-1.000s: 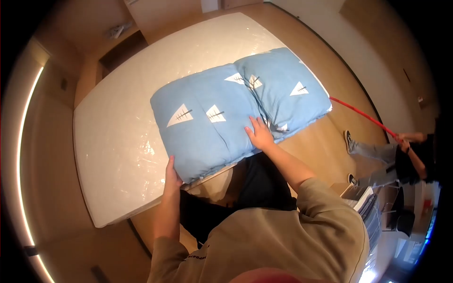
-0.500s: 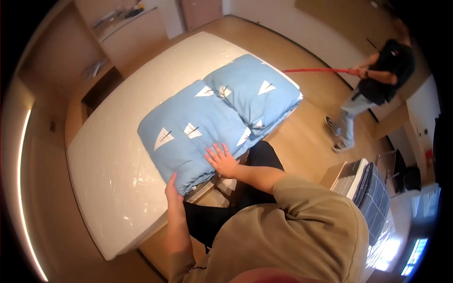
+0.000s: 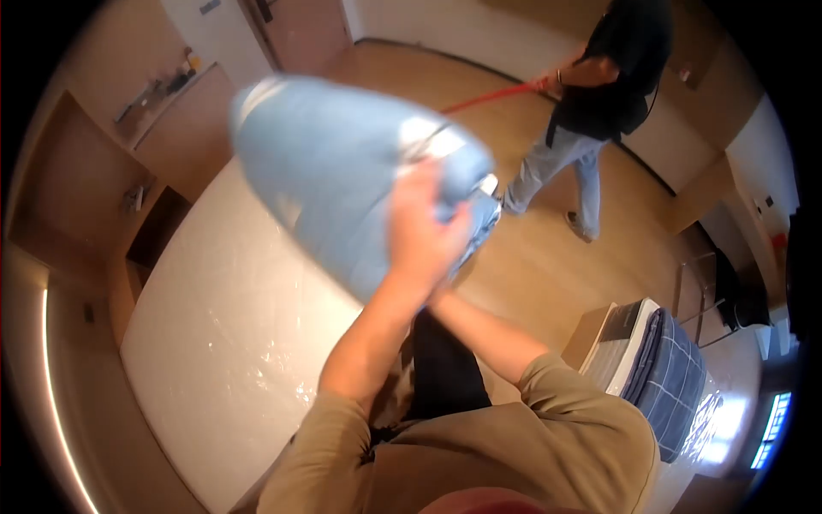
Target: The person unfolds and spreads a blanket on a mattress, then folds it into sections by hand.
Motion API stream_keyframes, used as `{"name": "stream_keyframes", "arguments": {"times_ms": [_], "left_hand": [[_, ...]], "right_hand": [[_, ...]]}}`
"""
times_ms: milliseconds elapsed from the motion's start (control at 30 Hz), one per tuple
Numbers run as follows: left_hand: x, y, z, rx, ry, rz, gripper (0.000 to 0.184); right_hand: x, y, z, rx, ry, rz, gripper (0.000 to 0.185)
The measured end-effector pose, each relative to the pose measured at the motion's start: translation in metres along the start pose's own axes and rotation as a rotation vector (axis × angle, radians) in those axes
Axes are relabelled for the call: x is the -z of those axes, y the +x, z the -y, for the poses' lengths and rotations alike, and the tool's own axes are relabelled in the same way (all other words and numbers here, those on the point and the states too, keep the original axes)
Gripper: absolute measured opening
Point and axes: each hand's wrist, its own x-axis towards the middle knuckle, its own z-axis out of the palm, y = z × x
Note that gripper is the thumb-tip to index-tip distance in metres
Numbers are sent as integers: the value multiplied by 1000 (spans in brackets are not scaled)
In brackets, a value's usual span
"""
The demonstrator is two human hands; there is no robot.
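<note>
A bulky folded blue quilt [image 3: 325,163] with white sail-like prints is raised and tilted above the bed, smeared by motion. My left hand [image 3: 419,236] lies over its near right side, fingers and thumb gripping the fabric, somewhat blurred. Below it, my right hand [image 3: 438,297] reaches to the quilt's near edge; only the wrist shows, and its fingers are hidden behind the left hand and the quilt. Beneath is the pale mattress [image 3: 231,343], with a shiny plastic cover.
Another person [image 3: 612,94] in a black top and jeans stands beyond the bed, holding a red pole [image 3: 492,97]. Dark checked folded bedding [image 3: 672,377] sits at right, beside a cardboard piece [image 3: 591,334]. Shelving [image 3: 81,171] lines the left wall.
The quilt has come up off the mattress and moved left and away. My left hand has crossed over onto it; my right hand has slipped out of sight. The other person has moved left.
</note>
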Motion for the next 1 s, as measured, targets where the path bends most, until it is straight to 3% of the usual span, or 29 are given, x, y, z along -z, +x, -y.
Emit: {"name": "stream_keyframes", "arguments": {"times_ms": [33, 133, 167, 300, 400, 433, 500, 533, 567, 633, 700, 800, 833, 933, 1000], "left_hand": [[-17, 0, 15, -48, -19, 250, 67], [-61, -30, 53, 20, 523, 279, 70], [-87, -31, 76, 60, 467, 331, 83], [-59, -48, 169, 372, 682, 686, 101], [-63, -51, 191, 366, 639, 670, 100], [-66, -52, 195, 384, 651, 683, 100], [-67, -49, 200, 420, 675, 711, 99], [-69, -50, 204, 427, 668, 710, 99], [-70, -53, 208, 439, 659, 709, 99], [-71, -59, 214, 436, 651, 695, 98], [-71, -60, 228, 402, 657, 657, 96], [-59, -117, 290, 300, 235, 76, 90], [-53, -157, 322, 556, 73, -56, 85], [-30, -207, 319, 1241, -580, -303, 73], [-24, -258, 332, 1266, -934, -374, 66]], "right_hand": [[38, 36, -19, -78, 77, -89, 62], [173, 137, -104, -307, 183, -232, 53], [202, 156, -125, -362, 222, -242, 50], [168, 162, -106, -504, 502, -322, 36], [174, 160, -78, -489, 317, -313, 29], [245, 180, -89, -350, 111, -187, 35], [255, 200, -36, 243, -10, -328, 42], [248, 224, 7, 381, -424, -564, 54], [248, 245, 30, 620, -839, -537, 67], [214, 287, 64, 485, -1205, -90, 85], [195, 338, 25, 221, -1285, 10, 84], [191, 369, -1, -178, -1269, 265, 86], [193, 376, -1, -311, -1237, 366, 87], [235, 392, -40, -642, -800, 417, 84], [202, 364, -42, -654, -765, 321, 83]]}}
